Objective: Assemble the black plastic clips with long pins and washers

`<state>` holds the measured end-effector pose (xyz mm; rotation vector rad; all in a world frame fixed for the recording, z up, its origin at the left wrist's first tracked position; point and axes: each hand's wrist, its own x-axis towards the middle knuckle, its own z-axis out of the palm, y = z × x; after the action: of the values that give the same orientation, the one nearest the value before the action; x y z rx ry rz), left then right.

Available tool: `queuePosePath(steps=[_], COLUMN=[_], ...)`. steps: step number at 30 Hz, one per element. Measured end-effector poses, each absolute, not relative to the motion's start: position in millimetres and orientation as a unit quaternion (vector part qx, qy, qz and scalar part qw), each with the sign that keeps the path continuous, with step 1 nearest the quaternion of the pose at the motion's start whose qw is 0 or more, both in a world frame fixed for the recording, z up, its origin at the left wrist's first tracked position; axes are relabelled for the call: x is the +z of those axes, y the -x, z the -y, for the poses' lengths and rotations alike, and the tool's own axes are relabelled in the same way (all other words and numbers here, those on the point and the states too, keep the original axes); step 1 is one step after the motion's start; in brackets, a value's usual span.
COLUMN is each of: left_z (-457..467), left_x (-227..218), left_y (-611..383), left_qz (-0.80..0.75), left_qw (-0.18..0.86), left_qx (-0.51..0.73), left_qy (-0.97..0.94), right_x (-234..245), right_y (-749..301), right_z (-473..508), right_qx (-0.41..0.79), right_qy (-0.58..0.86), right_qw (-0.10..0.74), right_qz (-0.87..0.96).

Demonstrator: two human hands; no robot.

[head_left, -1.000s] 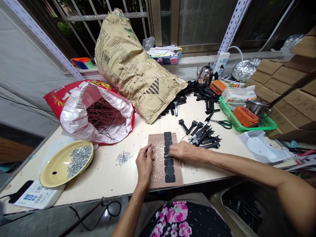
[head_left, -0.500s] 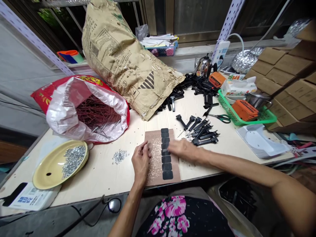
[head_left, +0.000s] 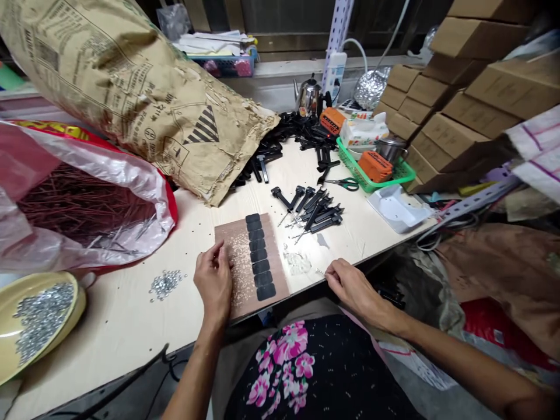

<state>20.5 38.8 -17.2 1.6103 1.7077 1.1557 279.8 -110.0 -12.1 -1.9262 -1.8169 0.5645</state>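
A brown board (head_left: pixel 238 265) with a column of black rectangular pads (head_left: pixel 259 256) lies at the table's front edge. My left hand (head_left: pixel 213 281) rests on the board's left side, its fingers curled. My right hand (head_left: pixel 350 286) is at the table's front edge, right of the board, pinching a thin metal pin (head_left: pixel 321 271). A small heap of black handled parts (head_left: pixel 315 211) lies beyond the board. A little pile of small silver pieces (head_left: pixel 164 284) sits left of my left hand.
A red-and-clear bag of long pins (head_left: pixel 83 204) and a torn brown paper sack (head_left: pixel 131 99) fill the left. A yellow plate (head_left: pixel 65 318) holds silver pieces. A green basket (head_left: pixel 371 175), scissors (head_left: pixel 345 184), a white tray (head_left: pixel 396 207) and stacked cartons (head_left: pixel 459 87) stand to the right.
My right hand has drawn back from the black pads to the table's front edge, right of the board. The view has swung right and closer. My left hand stays on the board.
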Motion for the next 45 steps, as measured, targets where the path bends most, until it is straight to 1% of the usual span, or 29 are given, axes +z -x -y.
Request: queuePosePath(steps=[2, 4, 5, 7, 9, 10, 11, 12, 15, 18, 22, 26, 29, 33, 35, 37, 40, 45], left_z=[-25, 2, 19, 55, 86, 97, 105, 109, 110, 104, 102, 103, 102, 106, 111, 115, 115, 102], left_x=[-6, 7, 11, 13, 4, -3, -10, -15, -17, -2, 5, -4, -7, -6, -10, -22, -53, -108], left_y=[-27, -37, -42, -53, -62, -65, -66, -67, -64, -60, -59, -61, -59, -54, -55, -62, -78, -89], left_qz=[-0.605, -0.578, -0.570, -0.549, -0.502, -0.483, -0.475, -0.477, -0.499, -0.517, -0.538, -0.542, -0.549, -0.547, -0.512, -0.451, -0.382, -0.369], left_qw=[0.197, 0.202, 0.234, 0.372, 0.544, 0.601, 0.614, 0.599, 0.500, 0.467, 0.474, 0.487, 0.486, 0.471, 0.463, 0.453, 0.427, 0.386], left_qx=[0.417, 0.427, 0.436, 0.393, 0.269, 0.213, 0.191, 0.201, 0.272, 0.307, 0.324, 0.320, 0.320, 0.310, 0.286, 0.251, 0.205, 0.087], left_qy=[-0.649, -0.665, -0.656, -0.638, -0.617, -0.601, -0.600, -0.611, -0.653, -0.648, -0.617, -0.605, -0.600, -0.619, -0.664, -0.727, -0.794, -0.841], right_x=[-15, -16, -17, -22, -29, -33, -37, -40, -43, -43, -44, -38, -29, -23, -26, -34, -46, -43], right_y=[-271, -264, -261, -254, -246, -241, -237, -233, -224, -221, -222, -229, -237, -248, -257, -267, -280, -283], right_z=[117, 121, 124, 130, 136, 137, 138, 138, 136, 142, 163, 162, 149, 147, 153, 161, 173, 182], right_qx=[0.192, 0.193, 0.209, 0.293, 0.429, 0.497, 0.557, 0.602, 0.674, 0.680, 0.680, 0.681, 0.683, 0.682, 0.656, 0.605, 0.545, 0.476], right_qy=[0.716, 0.722, 0.721, 0.716, 0.698, 0.676, 0.645, 0.613, 0.534, 0.528, 0.564, 0.522, 0.511, 0.520, 0.552, 0.601, 0.650, 0.694], right_qw=[0.226, 0.246, 0.265, 0.315, 0.369, 0.396, 0.419, 0.439, 0.475, 0.485, 0.452, 0.484, 0.497, 0.474, 0.456, 0.455, 0.457, 0.440], right_qz=[0.632, 0.617, 0.606, 0.549, 0.439, 0.374, 0.314, 0.264, 0.186, 0.153, 0.119, 0.171, 0.159, 0.199, 0.238, 0.258, 0.266, 0.314])
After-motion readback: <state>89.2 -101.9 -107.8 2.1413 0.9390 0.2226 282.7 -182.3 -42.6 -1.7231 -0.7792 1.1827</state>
